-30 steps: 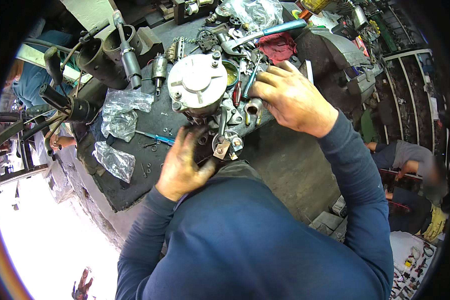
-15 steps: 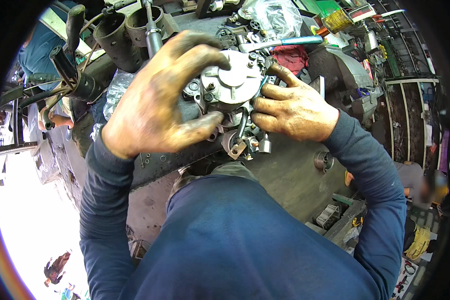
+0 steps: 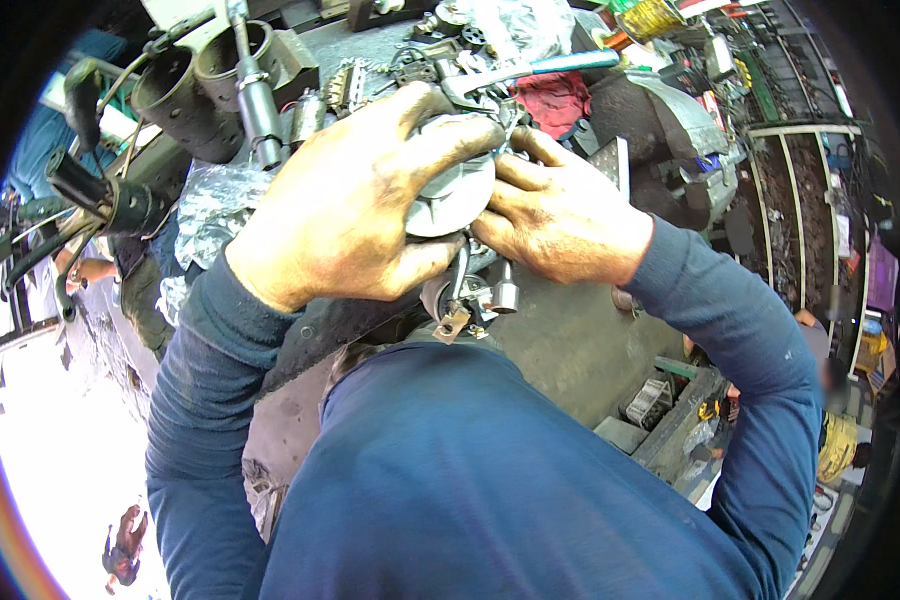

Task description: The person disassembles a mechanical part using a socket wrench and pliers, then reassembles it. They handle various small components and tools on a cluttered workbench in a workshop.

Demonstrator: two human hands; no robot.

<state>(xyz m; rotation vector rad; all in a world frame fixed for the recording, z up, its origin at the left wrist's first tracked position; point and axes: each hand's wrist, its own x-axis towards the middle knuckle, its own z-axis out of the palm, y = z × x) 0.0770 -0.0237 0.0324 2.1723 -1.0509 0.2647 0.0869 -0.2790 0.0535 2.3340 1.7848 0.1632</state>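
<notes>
A round silver metal end cover (image 3: 450, 198) tops a motor-like unit below my chest. My left hand (image 3: 340, 195) is closed over it, fingers across the far side and thumb at the near edge. Against the cover's right side is my right hand (image 3: 565, 215), its fingers curled; what they pinch is hidden, with only a bit of metal showing by the fingertips. A black cable, a small brass-coloured bracket (image 3: 454, 325) and a shiny metal cylinder (image 3: 505, 293) stick out from the near side of the unit.
Beyond my hands lie a blue-handled hammer (image 3: 535, 70), a red cloth (image 3: 553, 103) and loose metal parts. Dark metal cans (image 3: 180, 105), a long socket tool (image 3: 257, 105) and clear plastic (image 3: 215, 215) stand left. A large dark casing (image 3: 635, 125) sits right. Other people show at the edges.
My left hand has come down from hovering with spread fingers and closed over the cover. My right hand stays at its side, more tightly curled. The view has shifted slightly.
</notes>
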